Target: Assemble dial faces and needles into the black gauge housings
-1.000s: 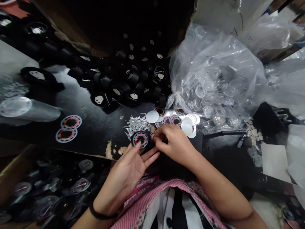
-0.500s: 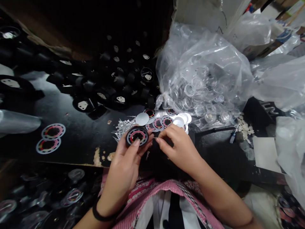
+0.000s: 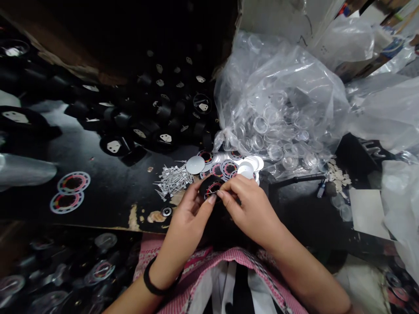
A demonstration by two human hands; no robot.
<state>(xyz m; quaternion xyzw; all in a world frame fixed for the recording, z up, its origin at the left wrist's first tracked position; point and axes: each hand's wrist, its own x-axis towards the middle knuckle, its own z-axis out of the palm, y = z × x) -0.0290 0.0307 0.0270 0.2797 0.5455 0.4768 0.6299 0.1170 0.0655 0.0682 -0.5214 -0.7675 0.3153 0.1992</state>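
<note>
My left hand is closed around a round black gauge with a red-marked dial, its thumb resting at the dial's near edge. Over the dial face, my right hand pinches a thin pale gauge needle between thumb and forefinger. The needle lies across the dial; whether it touches the center cannot be made out. Just beyond the gauge is a heap of loose gauge needles. Behind my hands lie printed dial discs, with their white backs showing on some.
Black gauge housings crowd the back left. A clear plastic bag of transparent covers stands back right. Two dial discs lie at left. A small screwdriver and pale tabs are at right. A small round part sits near the edge.
My left hand has moved right with the gauge, bringing it under my right fingers. The needle is now over the dial. The small round part near the table edge has come into view.
</note>
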